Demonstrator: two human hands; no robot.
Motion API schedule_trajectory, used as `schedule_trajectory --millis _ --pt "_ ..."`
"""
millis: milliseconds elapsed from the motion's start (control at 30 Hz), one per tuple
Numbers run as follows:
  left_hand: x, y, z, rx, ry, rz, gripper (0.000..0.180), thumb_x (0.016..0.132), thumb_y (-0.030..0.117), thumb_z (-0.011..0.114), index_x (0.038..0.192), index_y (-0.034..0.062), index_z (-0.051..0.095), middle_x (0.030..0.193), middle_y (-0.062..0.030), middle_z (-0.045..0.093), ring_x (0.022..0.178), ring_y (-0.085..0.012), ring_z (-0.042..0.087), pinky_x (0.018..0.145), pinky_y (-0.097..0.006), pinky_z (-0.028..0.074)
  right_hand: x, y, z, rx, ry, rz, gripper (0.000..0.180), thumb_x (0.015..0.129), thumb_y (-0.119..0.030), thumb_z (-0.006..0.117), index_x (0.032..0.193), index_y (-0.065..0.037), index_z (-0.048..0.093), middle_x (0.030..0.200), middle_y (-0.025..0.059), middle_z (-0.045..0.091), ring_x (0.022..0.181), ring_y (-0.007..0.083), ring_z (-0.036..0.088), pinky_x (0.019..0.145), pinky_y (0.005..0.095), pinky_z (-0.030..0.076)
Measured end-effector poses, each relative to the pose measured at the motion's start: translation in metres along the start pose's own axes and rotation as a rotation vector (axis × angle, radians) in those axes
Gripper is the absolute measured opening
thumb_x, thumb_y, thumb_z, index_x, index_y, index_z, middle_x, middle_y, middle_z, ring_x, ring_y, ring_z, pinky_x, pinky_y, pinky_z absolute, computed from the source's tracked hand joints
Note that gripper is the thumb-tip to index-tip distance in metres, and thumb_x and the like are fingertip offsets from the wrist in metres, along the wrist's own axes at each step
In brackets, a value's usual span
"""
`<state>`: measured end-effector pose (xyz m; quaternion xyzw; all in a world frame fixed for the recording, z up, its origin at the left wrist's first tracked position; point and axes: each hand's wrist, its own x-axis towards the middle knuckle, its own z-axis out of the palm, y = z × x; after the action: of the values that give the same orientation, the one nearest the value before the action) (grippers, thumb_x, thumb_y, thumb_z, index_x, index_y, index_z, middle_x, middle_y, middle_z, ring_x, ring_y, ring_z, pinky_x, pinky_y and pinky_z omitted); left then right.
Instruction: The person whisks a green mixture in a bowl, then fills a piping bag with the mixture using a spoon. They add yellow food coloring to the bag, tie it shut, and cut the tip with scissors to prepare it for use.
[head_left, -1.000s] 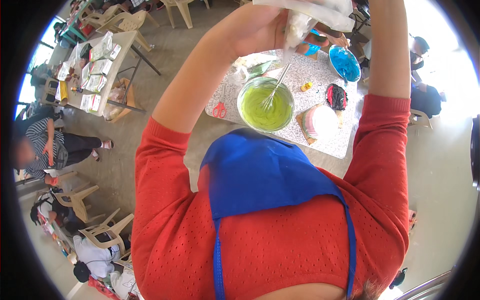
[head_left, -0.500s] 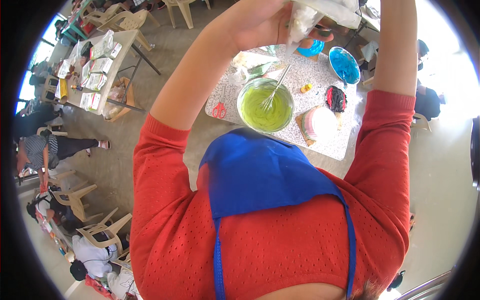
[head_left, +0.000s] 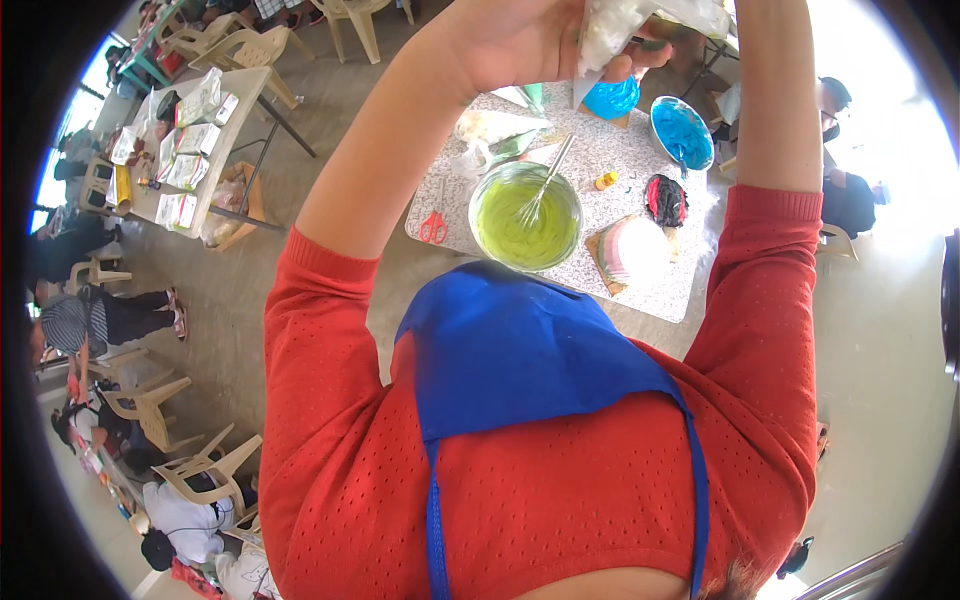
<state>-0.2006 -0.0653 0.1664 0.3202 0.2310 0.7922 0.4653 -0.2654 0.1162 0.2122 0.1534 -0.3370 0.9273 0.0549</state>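
My left hand (head_left: pixel 525 40) is raised high near the top edge, closed around a clear piping bag (head_left: pixel 612 22) filled with white cream. My right forearm (head_left: pixel 772 100) in a red sleeve reaches up beside it, and the hand itself is cut off by the top edge. Below them, on a speckled grey table (head_left: pixel 655 290), stands a glass bowl of green cream (head_left: pixel 520 228) with a metal whisk (head_left: pixel 545 185) leaning in it. My red sweater and blue apron (head_left: pixel 520 350) fill the lower view.
On the table lie red scissors (head_left: pixel 433 228), a blue-filled bowl (head_left: pixel 682 132), a blue piping bag (head_left: pixel 610 98), a white-and-pink cake on a board (head_left: pixel 630 250) and a small yellow bottle (head_left: pixel 605 180). At left, another table (head_left: pixel 195 130), plastic chairs and seated people.
Both arms have lifted higher and nearer the camera. The piping bag has risen toward the top edge, and the right hand has gone out of the picture.
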Motion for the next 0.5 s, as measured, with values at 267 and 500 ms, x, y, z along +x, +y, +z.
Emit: schedule_trajectory --millis 267,500 --pt "0.005 0.0 -0.008 -0.005 -0.055 -0.022 0.041 0.1 0.026 0.039 0.126 -0.0044 0.05 0.116 -0.0191 0.06 0.096 -0.0286 0.062 0.068 -0.034 0.06 0.002 -0.004 0.001 -0.002 -0.005 -0.009 0.041 0.099 -0.024 0.044 0.06 -0.015 0.033 0.05 -0.0021 0.029 0.044 0.0116 0.031 0.052 0.0292 0.031" --pt "-0.001 -0.003 -0.009 0.461 0.016 0.149 0.043 0.098 0.028 0.045 0.125 -0.0052 0.049 0.116 -0.0172 0.059 0.095 -0.0252 0.063 0.072 -0.033 0.058 0.005 -0.013 0.006 -0.014 -0.032 -0.033 0.042 0.099 -0.023 0.043 0.059 -0.016 0.032 0.049 -0.0025 0.028 0.045 0.0115 0.03 0.053 0.0288 0.031"
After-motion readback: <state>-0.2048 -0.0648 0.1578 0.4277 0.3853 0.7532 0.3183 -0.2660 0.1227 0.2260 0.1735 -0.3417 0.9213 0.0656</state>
